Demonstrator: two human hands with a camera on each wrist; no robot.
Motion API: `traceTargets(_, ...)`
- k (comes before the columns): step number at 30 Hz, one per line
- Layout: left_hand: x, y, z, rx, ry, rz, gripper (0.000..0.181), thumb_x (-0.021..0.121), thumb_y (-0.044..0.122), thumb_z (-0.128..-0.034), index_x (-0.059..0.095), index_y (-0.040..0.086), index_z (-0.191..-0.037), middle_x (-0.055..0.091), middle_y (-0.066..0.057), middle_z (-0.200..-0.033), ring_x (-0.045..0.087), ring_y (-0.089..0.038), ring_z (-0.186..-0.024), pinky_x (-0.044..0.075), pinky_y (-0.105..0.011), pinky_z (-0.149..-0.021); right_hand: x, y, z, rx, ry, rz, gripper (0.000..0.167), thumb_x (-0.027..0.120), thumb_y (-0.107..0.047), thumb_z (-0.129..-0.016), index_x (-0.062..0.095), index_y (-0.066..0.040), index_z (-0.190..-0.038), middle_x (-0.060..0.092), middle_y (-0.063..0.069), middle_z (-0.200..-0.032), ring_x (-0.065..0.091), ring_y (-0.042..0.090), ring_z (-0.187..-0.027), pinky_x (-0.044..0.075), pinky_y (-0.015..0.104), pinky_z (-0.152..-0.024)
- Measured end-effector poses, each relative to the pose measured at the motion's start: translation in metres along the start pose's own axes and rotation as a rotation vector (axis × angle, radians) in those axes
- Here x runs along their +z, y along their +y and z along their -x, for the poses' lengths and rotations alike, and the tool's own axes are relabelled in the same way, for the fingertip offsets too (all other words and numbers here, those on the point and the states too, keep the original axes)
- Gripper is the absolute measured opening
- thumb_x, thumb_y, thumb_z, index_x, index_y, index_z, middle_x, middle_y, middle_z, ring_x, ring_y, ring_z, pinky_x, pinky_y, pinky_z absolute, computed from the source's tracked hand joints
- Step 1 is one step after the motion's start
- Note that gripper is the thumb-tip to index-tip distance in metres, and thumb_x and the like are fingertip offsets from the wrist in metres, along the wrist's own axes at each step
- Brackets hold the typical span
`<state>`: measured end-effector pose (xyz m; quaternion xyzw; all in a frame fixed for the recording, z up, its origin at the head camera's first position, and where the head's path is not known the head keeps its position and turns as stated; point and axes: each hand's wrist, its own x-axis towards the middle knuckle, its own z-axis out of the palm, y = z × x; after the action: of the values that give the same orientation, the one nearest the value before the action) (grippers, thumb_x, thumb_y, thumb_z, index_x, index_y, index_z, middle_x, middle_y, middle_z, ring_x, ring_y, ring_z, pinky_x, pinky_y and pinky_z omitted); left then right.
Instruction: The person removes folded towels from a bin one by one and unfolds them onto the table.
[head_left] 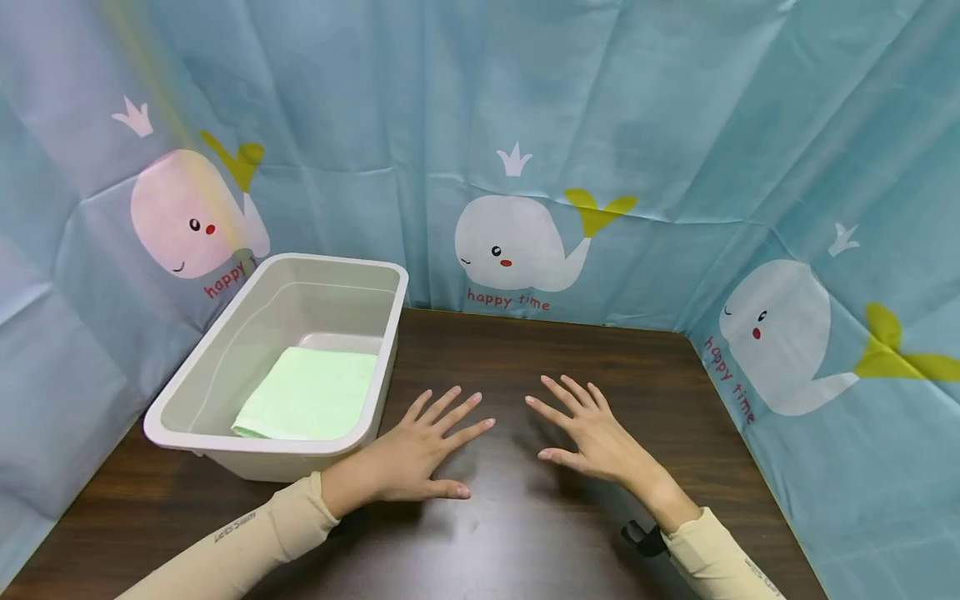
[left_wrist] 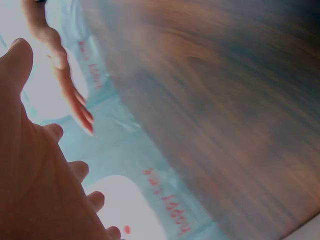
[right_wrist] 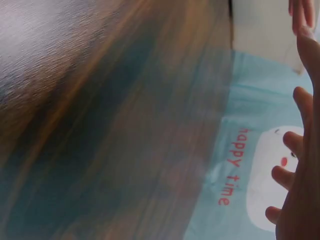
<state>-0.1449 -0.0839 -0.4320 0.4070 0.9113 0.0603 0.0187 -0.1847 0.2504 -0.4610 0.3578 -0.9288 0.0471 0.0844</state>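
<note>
In the head view my left hand hovers palm down over the dark wooden table, fingers spread and straight, holding nothing. It is just right of a pale grey plastic tub. Inside the tub, on its floor, lies a folded light green cloth, perhaps a towel. My right hand is across from the left one, also spread and empty, with a gap between them. Each wrist view shows its own hand from the side, the left hand and the right hand, raised off the tabletop.
The brown wood-grain table runs back to a light blue curtain printed with whales, which encloses the back and both sides. The tub stands at the table's left, close to the curtain. A black strap shows at the right wrist.
</note>
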Motion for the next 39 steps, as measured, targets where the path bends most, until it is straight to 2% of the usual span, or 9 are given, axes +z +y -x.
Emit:
traceTargets(4,-0.014,0.012,0.006,0.052,0.029,0.0,0.088,0.03,0.082,-0.0877,0.005,0.037,-0.159,-0.009,0.003,-0.169,-0.004,-0.031,-0.157,0.012,-0.063,-0.122,-0.005,-0.001,-0.009,-0.003,0.012,-0.029,0.077,0.055,-0.064,-0.091,0.023,-0.039,-0.157,0.015,0.0,-0.168,0.023,0.037,-0.152,0.022,0.071,-0.112)
traceTargets(8,-0.038,0.024,0.019,0.099,0.106,-0.034,0.089,0.032,0.081,-0.0875,0.006,0.036,-0.16,-0.008,0.002,-0.169,-0.001,-0.03,-0.158,0.015,-0.06,-0.123,-0.013,-0.004,-0.028,-0.023,0.014,-0.081,0.075,0.054,-0.06,-0.093,0.021,-0.038,-0.157,0.015,-0.002,-0.168,0.022,0.035,-0.152,0.021,0.068,-0.115)
traceTargets(10,-0.051,0.025,0.027,0.097,0.15,-0.06,0.089,0.034,0.081,-0.0873,0.008,0.035,-0.16,-0.006,0.002,-0.169,0.0,-0.03,-0.158,0.016,-0.058,-0.123,-0.019,-0.007,-0.041,-0.037,0.015,-0.108,0.075,0.056,-0.057,-0.094,0.021,-0.037,-0.157,0.016,-0.002,-0.168,0.022,0.033,-0.153,0.022,0.066,-0.116)
traceTargets(12,-0.063,0.023,0.035,0.068,0.188,-0.067,0.09,0.037,0.08,-0.0867,0.009,0.035,-0.16,-0.004,0.002,-0.17,-0.001,-0.029,-0.158,0.015,-0.059,-0.122,-0.026,-0.01,-0.055,-0.054,0.018,-0.135,0.074,0.054,-0.058,-0.094,0.021,-0.037,-0.158,0.017,-0.002,-0.168,0.021,0.032,-0.153,0.022,0.064,-0.118)
traceTargets(18,-0.093,-0.004,0.065,-0.128,0.281,-0.067,0.093,0.053,0.073,-0.0851,0.015,0.034,-0.159,0.004,-0.001,-0.17,0.004,-0.034,-0.157,0.015,-0.065,-0.119,-0.049,-0.029,-0.105,-0.088,-0.01,-0.286,0.073,0.054,-0.054,-0.097,0.019,-0.037,-0.158,0.021,-0.005,-0.166,0.022,0.024,-0.154,0.024,0.058,-0.121)
traceTargets(22,-0.101,-0.03,0.088,-0.242,0.34,-0.055,0.092,0.061,0.064,-0.0863,0.017,0.031,-0.16,0.005,-0.003,-0.17,0.006,-0.038,-0.156,0.006,-0.065,-0.12,-0.061,-0.043,-0.144,-0.101,-0.03,-0.366,0.076,0.061,-0.045,-0.096,0.018,-0.035,-0.158,0.028,-0.006,-0.163,0.026,0.02,-0.151,0.025,0.051,-0.122)
traceTargets(27,-0.097,-0.063,0.122,-0.374,0.377,-0.029,0.098,0.068,0.057,-0.0847,0.014,0.027,-0.16,0.002,-0.008,-0.17,-0.001,-0.041,-0.155,-0.005,-0.069,-0.118,-0.073,-0.062,-0.189,-0.101,-0.08,-0.445,0.074,0.058,-0.047,-0.097,0.019,-0.034,-0.158,0.031,-0.008,-0.162,0.028,0.017,-0.151,0.025,0.043,-0.124)
traceTargets(34,-0.089,-0.094,0.168,-0.62,0.305,0.007,0.1,0.062,0.06,-0.0885,0.003,0.026,-0.161,-0.011,-0.012,-0.168,-0.016,-0.043,-0.153,-0.018,-0.071,-0.114,-0.084,-0.084,-0.243,-0.083,-0.175,-0.502,0.072,0.055,-0.051,-0.097,0.021,-0.032,-0.158,0.042,-0.002,-0.157,0.036,0.015,-0.147,0.033,0.039,-0.12)
traceTargets(39,-0.08,-0.106,0.186,-0.728,0.271,0.061,0.096,0.057,0.061,-0.0914,0.003,0.024,-0.161,-0.014,-0.017,-0.166,-0.019,-0.05,-0.149,-0.025,-0.072,-0.109,-0.087,-0.098,-0.276,-0.07,-0.224,-0.553,0.069,0.056,-0.045,-0.099,0.026,-0.025,-0.157,0.049,0.004,-0.152,0.049,0.017,-0.139,0.041,0.034,-0.114)
